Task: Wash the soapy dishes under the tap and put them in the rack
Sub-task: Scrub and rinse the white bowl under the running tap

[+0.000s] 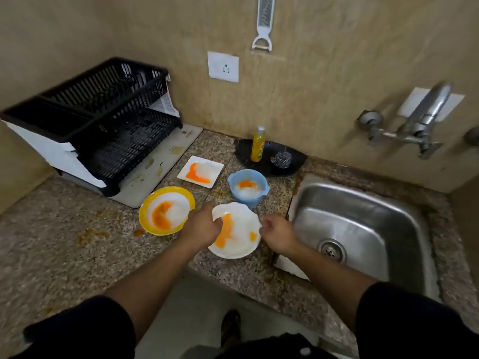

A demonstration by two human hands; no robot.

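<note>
Pinching the left rim of the foamy, orange-smeared white scalloped plate point(241, 244) with the left hand point(204, 226); right hand point(278, 235) curled at the right rim, gripping or not, can't tell. Near the front edge of the speckled granite bench point(64, 255), so lift level, probably slippery. Open run right into the steel sink point(363, 216); mind the yellow-rimmed bowl point(145, 216) and blue plastic cup point(246, 199) alongside. Black slatted rack point(103, 125) far left, chrome tap point(425, 117) far right.

Two plates point(217, 167) point(243, 253); two bowls point(145, 211) point(246, 201); one rack point(103, 120); one bottle point(258, 147); one sink point(363, 218); one tap point(425, 112).
</note>
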